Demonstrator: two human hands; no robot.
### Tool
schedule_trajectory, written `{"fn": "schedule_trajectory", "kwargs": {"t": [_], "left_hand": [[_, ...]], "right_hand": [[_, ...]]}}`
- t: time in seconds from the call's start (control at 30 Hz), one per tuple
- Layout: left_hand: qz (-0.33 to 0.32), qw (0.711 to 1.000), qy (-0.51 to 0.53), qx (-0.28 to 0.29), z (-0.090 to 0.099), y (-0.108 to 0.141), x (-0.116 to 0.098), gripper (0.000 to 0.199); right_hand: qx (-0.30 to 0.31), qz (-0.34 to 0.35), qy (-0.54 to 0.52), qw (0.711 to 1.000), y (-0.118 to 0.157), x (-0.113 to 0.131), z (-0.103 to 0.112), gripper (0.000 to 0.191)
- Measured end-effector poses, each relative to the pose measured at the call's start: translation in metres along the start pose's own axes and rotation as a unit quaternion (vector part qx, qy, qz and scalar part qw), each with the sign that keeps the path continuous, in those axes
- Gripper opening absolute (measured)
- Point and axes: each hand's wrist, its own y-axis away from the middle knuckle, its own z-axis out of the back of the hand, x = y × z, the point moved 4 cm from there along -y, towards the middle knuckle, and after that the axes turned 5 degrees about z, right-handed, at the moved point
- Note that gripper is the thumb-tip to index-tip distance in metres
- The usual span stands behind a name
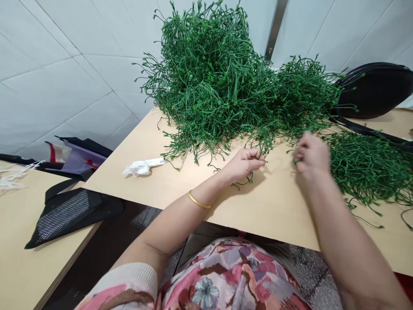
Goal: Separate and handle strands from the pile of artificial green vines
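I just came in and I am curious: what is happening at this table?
A person sits at a light wooden table and works on green plastic sprigs. The left hand pinches a sprig at the edge of the big green pile. The right hand, blurred, touches strands beside a flatter heap. A white scrap lies to the left.

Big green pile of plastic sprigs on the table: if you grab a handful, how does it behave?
The pile looks tangled, so a handful likely drags neighbours along. Strands droop over the table edge, so probably floppy. Thin stems suggest little weight. The left hand pinches one sprig.
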Motion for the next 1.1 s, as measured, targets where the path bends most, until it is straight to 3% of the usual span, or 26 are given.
{"fn": "schedule_trajectory", "kwargs": {"t": [0.1,0.17,0.2,0.27,0.33,0.37,0.43,0.57,0.67,0.8,0.87,0.97,1.1], "left_hand": [[0.023,0.999,0.039,0.015,0.005,-0.005,0.003,0.021],[0.051,0.997,0.056,0.023,0.009,-0.010,0.006,0.022],[0.064,0.996,0.059,0.027,0.009,-0.011,0.008,0.022],[0.077,0.995,0.056,0.042,0.009,-0.013,0.009,0.024],[0.083,0.994,0.040,0.064,0.005,-0.012,0.010,0.025],[0.087,0.993,0.032,0.076,0.003,-0.011,0.011,0.026],[0.094,0.992,0.023,0.087,0.002,-0.009,0.012,0.025],[0.087,0.993,0.015,0.082,0.005,-0.009,0.011,0.024],[0.074,0.994,0.009,0.077,0.007,-0.009,0.009,0.028],[0.048,0.995,0.002,0.082,0.008,-0.011,0.010,0.031],[0.033,0.997,-0.010,0.066,0.009,-0.012,0.011,0.029],[0.010,0.999,-0.044,0.027,0.010,-0.013,0.008,0.025],[-0.032,0.997,-0.049,-0.043,0.012,-0.012,0.002,0.024]], "right_hand": [[-0.033,0.025,0.052,0.998,0.008,-0.015,0.050,0.035],[-0.096,0.030,0.140,0.985,0.019,-0.031,0.095,0.033],[-0.139,0.004,0.206,0.969,0.025,-0.041,0.116,0.033],[-0.206,-0.088,0.354,0.908,0.038,-0.056,0.147,0.034],[-0.218,-0.130,0.436,0.863,0.045,-0.059,0.153,0.029],[-0.209,-0.133,0.453,0.856,0.046,-0.055,0.148,0.026],[-0.185,-0.106,0.445,0.870,0.043,-0.041,0.128,0.024],[-0.197,0.048,0.357,0.912,0.028,0.004,0.083,0.026],[-0.173,0.126,0.278,0.937,0.015,0.021,0.055,0.024],[-0.058,0.083,0.173,0.980,0.002,0.010,0.019,0.023],[-0.020,0.047,0.147,0.988,0.001,0.001,0.008,0.024],[-0.010,0.035,0.158,0.987,0.004,-0.005,0.002,0.031],[-0.030,0.086,0.182,0.979,0.010,0.000,-0.002,0.025]]}}
